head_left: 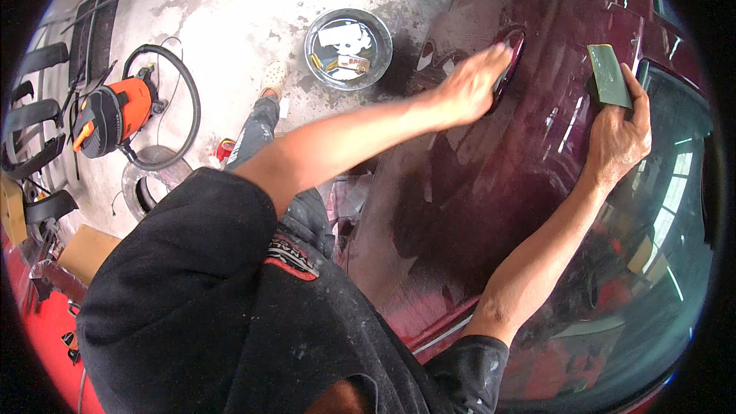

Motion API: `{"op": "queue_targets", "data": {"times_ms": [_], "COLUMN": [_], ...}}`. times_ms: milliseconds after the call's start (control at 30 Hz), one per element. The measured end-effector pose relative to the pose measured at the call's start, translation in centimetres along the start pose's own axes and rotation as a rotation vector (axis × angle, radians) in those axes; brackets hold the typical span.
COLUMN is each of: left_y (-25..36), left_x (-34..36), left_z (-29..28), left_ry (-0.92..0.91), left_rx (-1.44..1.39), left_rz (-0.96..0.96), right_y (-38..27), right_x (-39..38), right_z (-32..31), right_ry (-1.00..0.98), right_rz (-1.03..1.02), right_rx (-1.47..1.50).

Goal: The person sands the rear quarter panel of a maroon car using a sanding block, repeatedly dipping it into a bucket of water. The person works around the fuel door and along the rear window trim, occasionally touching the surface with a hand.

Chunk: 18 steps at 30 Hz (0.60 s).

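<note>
My left hand (469,88) reaches across a dark red car body panel (475,176). Its fingers, slightly blurred, are closed against a glossy dark red oval piece (509,69) at the panel; whether this is loose or part of the car I cannot tell. Farther right, my right hand (619,138) grips a green rectangular sheet (610,75) with a pale yellow edge, which looks like folded sandpaper. The thumb and fingers hold its near end beside the car's glass (667,207). Wet-looking streaks and reflections mark the paintwork.
On the grey floor stands a round basin (310,42) with water and several small items. An orange and black vacuum cleaner (126,111) with a curled hose is at left, near a tyre (138,192). Black trim parts (46,107) and a cardboard box (88,249) line the left edge.
</note>
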State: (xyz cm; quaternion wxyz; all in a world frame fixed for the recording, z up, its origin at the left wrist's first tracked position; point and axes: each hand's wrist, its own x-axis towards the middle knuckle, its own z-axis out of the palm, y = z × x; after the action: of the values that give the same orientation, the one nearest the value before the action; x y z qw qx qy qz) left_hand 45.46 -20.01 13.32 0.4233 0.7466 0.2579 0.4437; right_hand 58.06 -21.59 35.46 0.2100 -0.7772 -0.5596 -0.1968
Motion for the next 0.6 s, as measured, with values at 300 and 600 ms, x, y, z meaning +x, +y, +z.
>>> {"op": "queue_targets", "data": {"times_ms": [300,600], "left_y": [-2.2,-14.2], "left_x": [6.5,-5.2], "left_z": [-1.0,-5.9], "left_ry": [-0.089,-0.096], "left_rx": [-0.088,0.158], "left_rz": [-0.211,-0.601], "right_y": [-0.3,0.0], "right_x": [0.3,0.4], "right_z": [0.2,0.1], "right_ry": [-0.008,0.014], "right_rz": [0.002,-0.044], "right_rx": [0.0,-0.032]}}
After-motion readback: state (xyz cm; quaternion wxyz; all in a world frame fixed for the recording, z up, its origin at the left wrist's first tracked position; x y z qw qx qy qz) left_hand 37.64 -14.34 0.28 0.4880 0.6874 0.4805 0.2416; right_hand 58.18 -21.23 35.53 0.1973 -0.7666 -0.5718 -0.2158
